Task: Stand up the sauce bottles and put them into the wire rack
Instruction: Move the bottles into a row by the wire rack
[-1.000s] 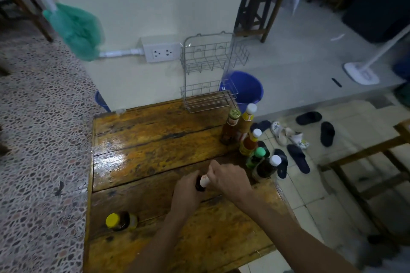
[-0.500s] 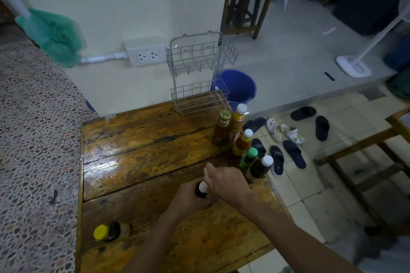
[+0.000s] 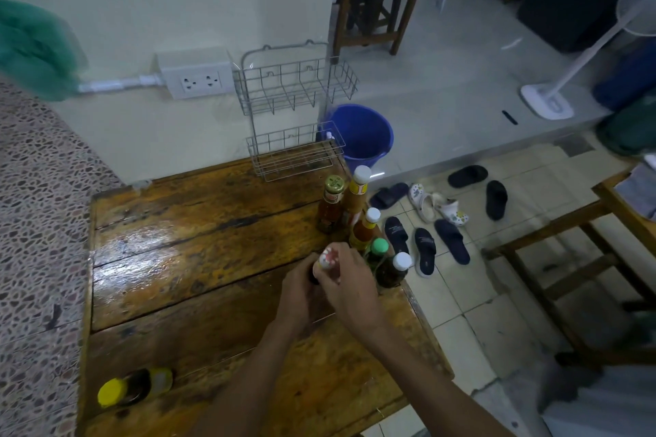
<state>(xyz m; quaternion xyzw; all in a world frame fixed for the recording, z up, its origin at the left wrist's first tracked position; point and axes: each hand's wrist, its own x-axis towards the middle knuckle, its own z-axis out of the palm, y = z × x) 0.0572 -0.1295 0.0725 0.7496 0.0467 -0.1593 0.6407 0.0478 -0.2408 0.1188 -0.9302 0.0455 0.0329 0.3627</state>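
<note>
Your dark bottle with the pale red-dotted cap stands mid-table, body mostly hidden. Five bottles cluster upright at the table's right edge: gold-capped red sauce, tall white-capped orange, shorter white-capped orange, green-capped, white-capped dark. Yellow-capped bottle lies on its side, near-left corner. Two-tier wire rack stands empty at the far edge.

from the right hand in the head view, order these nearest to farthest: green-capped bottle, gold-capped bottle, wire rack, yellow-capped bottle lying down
1. Green-capped dark glass bottle: upright, just right of the right hand.
2. Gold-capped red sauce bottle: upright, farther back along the wooden table.
3. Yellow-capped dark bottle and grey wire rack: too close to call; bottle lies near-left, rack at the far edge.
</note>
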